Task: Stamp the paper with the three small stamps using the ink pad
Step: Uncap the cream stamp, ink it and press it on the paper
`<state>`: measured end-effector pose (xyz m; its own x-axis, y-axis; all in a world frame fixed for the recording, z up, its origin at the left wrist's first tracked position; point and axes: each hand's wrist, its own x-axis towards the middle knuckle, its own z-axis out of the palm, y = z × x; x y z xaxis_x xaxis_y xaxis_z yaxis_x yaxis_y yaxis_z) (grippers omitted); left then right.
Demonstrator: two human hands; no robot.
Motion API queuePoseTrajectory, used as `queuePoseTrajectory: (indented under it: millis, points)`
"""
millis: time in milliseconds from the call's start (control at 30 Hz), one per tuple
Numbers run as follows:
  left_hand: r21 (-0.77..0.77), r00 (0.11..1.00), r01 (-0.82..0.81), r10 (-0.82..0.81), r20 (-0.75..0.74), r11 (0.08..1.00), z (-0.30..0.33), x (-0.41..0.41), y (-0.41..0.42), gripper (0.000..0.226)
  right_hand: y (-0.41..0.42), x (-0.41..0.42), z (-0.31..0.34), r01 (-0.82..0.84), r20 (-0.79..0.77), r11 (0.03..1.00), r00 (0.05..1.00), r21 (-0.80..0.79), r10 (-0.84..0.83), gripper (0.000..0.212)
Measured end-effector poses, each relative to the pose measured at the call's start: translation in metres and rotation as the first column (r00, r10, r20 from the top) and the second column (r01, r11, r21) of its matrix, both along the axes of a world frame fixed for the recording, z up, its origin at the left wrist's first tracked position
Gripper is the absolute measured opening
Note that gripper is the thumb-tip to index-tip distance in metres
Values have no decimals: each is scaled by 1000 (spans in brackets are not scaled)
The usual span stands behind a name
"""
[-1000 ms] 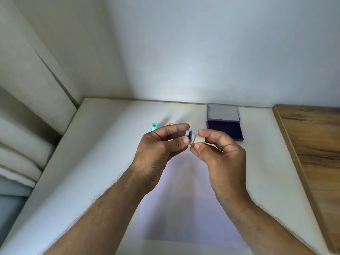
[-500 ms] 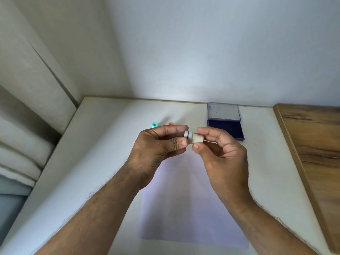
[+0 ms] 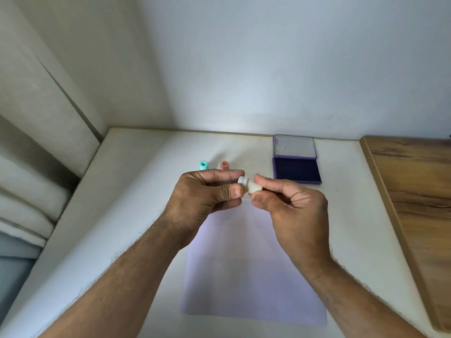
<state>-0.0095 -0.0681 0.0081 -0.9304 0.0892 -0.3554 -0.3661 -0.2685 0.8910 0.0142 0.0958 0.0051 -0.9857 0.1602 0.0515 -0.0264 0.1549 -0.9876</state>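
The step in hand looks like readying the first stamp; the white stamp is held in the air over the far end of the paper, the right hand with its grip clamped on the body, the left hand pinching the ringed end, perhaps a cap. Next it must go right to the open ink pad, face down, then onto the paper. The teal stamp and pink stamp wait on the tabletop beyond the hands. Since half a second ago the hands sit slightly nearer, so the pink stamp shows more.
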Motion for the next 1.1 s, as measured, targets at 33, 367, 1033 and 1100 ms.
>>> queuePoseTrajectory:
  millis: [33, 367, 1033, 1100]
  points:
    - [1, 1000, -2, 2, 3, 1000, -1, 0, 0, 25, 0, 0, 0, 2, 16, 1000, 1000, -14, -2, 28]
    - [-51, 998, 17, -21, -67, 999, 0, 2, -1, 25, -1, -3, 2, 25, 188, 964, 982, -265, 26, 20]
    - [-324, 980, 3, -67, -189, 946, 8, 2, -4, 32, -8, -7, 5, 102, 336, 868, 939, -486, 77, 14]
    - [-379, 974, 3, -88, -209, 926, 10, 4, -3, 38, -9, -6, 6, 147, 357, 848, 933, -509, 52, 14]
